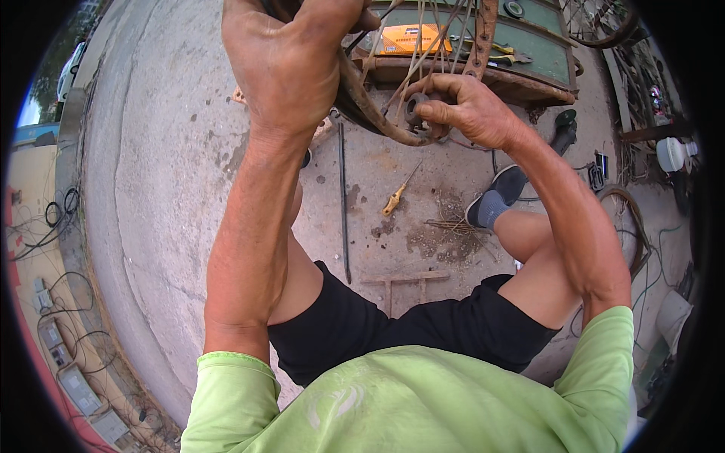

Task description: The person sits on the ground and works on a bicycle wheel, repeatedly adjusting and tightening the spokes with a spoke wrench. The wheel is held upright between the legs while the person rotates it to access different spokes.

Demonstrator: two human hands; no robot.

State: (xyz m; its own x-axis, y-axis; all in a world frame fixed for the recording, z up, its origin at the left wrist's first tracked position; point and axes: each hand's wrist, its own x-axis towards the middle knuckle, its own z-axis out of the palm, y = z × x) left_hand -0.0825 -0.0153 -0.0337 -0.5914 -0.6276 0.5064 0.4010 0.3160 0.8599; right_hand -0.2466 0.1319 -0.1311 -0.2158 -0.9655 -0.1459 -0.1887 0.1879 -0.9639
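A rusty spoked wheel rim [371, 106] is held up in front of me at the top of the head view, its upper part out of the picture. My left hand [287, 64] is closed around the rim's left side, its fingers partly cut off by the upper edge. Several thin spokes [423, 57] run upward from the rim. At the rim's lower right, my right hand [467, 109] pinches a small dark ring-shaped piece [414, 110] between thumb and fingers, close against the spokes.
Ahead, a green-topped stand [529, 64] carries an orange box [411, 40], pliers [507, 55] and a tape roll [513, 9]. A yellow-handled screwdriver [393, 201], a dark rod [344, 204] and loose spokes [453, 224] lie on the ground. Cables and a hoop [640, 226] are at right.
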